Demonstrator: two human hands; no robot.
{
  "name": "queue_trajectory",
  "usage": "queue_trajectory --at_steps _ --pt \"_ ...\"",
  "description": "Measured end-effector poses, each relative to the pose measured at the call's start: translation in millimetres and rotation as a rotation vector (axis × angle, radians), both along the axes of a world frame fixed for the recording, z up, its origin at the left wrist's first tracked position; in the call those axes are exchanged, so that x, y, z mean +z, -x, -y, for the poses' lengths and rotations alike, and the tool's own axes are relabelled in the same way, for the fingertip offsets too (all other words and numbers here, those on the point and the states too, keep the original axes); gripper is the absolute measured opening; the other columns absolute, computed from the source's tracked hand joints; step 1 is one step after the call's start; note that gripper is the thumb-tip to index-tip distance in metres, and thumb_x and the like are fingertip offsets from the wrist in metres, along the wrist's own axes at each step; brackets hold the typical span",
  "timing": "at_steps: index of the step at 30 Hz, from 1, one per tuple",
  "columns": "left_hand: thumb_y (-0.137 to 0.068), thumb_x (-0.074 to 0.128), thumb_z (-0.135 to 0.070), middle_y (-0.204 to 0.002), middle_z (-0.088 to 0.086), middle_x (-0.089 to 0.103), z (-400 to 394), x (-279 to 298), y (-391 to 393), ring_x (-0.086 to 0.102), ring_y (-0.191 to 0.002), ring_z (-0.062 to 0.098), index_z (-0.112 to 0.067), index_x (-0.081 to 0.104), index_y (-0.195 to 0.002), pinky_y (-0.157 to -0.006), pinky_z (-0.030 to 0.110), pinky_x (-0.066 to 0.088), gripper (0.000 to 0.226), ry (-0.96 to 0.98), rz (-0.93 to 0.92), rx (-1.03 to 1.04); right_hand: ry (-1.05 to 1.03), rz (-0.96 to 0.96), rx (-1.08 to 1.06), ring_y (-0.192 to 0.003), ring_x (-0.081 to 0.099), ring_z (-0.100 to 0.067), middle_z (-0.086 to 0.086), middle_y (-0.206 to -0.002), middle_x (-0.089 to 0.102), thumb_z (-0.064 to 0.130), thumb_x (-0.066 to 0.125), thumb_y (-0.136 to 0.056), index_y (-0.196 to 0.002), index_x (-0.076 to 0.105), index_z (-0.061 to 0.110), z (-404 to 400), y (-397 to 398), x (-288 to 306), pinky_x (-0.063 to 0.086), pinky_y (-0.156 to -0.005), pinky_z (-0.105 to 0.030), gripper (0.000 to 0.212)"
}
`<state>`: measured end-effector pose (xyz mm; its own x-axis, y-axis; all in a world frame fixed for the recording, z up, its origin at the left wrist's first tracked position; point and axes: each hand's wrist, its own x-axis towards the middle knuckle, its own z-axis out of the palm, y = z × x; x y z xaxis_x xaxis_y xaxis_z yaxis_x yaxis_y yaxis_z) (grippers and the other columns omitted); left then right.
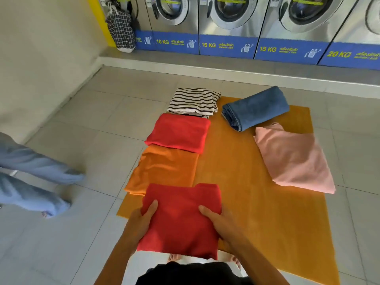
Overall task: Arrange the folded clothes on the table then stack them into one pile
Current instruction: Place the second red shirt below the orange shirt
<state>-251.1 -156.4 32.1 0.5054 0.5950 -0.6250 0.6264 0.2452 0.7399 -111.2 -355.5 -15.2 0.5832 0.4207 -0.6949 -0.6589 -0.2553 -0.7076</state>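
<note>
I hold a folded red cloth (181,221) above the near edge of an orange mat (246,182) laid on the tiled floor. My left hand (144,219) grips its left side and my right hand (218,223) grips its right side. Beyond it, in a column along the mat's left edge, lie a folded orange garment (164,169), a second folded red garment (178,132) and a striped black-and-white one (193,101). On the mat's right side lie folded blue jeans (255,108) and a folded pink garment (292,159).
A row of steel washing machines (226,21) on a raised step runs across the back. A checked bag (121,31) hangs at the back left. Another person's legs in light blue trousers (30,177) stand on the tiles at the left. A cream wall is on the left.
</note>
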Motion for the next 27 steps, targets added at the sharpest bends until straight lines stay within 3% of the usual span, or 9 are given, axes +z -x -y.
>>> queue_trajectory --at_steps 4,8,11,15,19,23,27 --pt "-0.088 0.055 -0.058 -0.105 0.003 0.074 -41.4 -6.8 35.3 0.071 -0.094 0.025 -0.02 0.066 -0.114 -0.086 0.042 0.057 0.047 -0.033 -0.004 0.056 -0.049 -0.131 0.071 -0.106 0.073 -0.03 -0.006 -0.119 0.074 0.032 0.091 -0.068 -0.13 0.059 0.024 -46.7 23.3 -3.1 0.059 -0.089 -0.056 0.07" --pt "-0.09 0.052 -0.055 -0.097 0.002 0.072 -72.0 -19.5 47.5 0.068 -0.094 0.027 -0.024 0.064 -0.095 -0.083 0.039 0.053 0.034 -0.065 -0.058 0.02 0.041 -0.164 0.119 -0.115 0.065 -0.03 -0.003 -0.13 0.065 0.039 0.087 -0.072 -0.14 0.049 0.028 -81.3 38.0 -14.9 0.053 -0.1 -0.058 0.079" --pt "-0.092 0.056 -0.05 -0.104 0.006 0.069 -93.0 -37.8 50.9 0.064 -0.097 0.027 -0.02 0.062 -0.101 -0.085 0.041 0.05 0.032 -0.126 -0.135 -0.042 0.13 -0.086 0.088 -0.115 0.064 -0.03 -0.003 -0.133 0.061 0.036 0.084 -0.074 -0.141 0.045 0.023 -96.3 45.6 -25.0 0.054 -0.098 -0.058 0.079" --pt "-0.093 0.053 -0.048 -0.112 0.013 0.068 -107.6 -50.3 43.4 0.062 -0.101 0.032 -0.008 0.062 -0.116 -0.09 0.044 0.049 0.047 -0.314 -0.244 -0.178 0.201 0.132 0.024 -0.106 0.062 -0.023 -0.002 -0.123 0.058 0.041 0.072 -0.089 -0.13 0.044 0.017 -109.5 48.7 -22.1 0.056 -0.086 -0.038 0.055" --pt "-0.094 0.051 -0.047 -0.123 0.014 0.064 -120.6 -50.9 28.3 0.06 -0.11 0.033 -0.007 0.056 -0.127 -0.094 0.044 0.048 0.052 -0.38 -0.236 -0.246 0.311 0.295 0.025 -0.105 0.064 -0.024 -0.009 -0.124 0.063 0.037 0.066 -0.093 -0.131 0.051 0.009 -116.9 44.1 -25.9 0.056 -0.093 -0.043 0.049" --pt "-0.095 0.055 -0.04 -0.133 0.015 0.056 -127.2 -57.6 22.3 0.055 -0.118 0.035 -0.008 0.045 -0.138 -0.098 0.045 0.044 0.054 -0.373 -0.214 -0.236 0.421 0.349 0.061 -0.1 0.066 -0.024 -0.007 -0.114 0.067 0.037 0.066 -0.092 -0.124 0.058 0.009 -121.4 38.7 -28.3 0.055 -0.072 -0.032 0.044" --pt "-0.098 0.052 -0.033 -0.131 0.017 0.058 -125.8 -60.2 17.2 0.056 -0.119 0.036 -0.006 0.046 -0.136 -0.1 0.046 0.043 0.047 -0.467 -0.164 -0.257 0.497 0.406 0.088 -0.093 0.067 -0.023 -0.005 -0.104 0.07 0.039 0.07 -0.086 -0.113 0.065 0.011 -125.1 31.1 -32.2 0.057 -0.074 -0.037 0.04"
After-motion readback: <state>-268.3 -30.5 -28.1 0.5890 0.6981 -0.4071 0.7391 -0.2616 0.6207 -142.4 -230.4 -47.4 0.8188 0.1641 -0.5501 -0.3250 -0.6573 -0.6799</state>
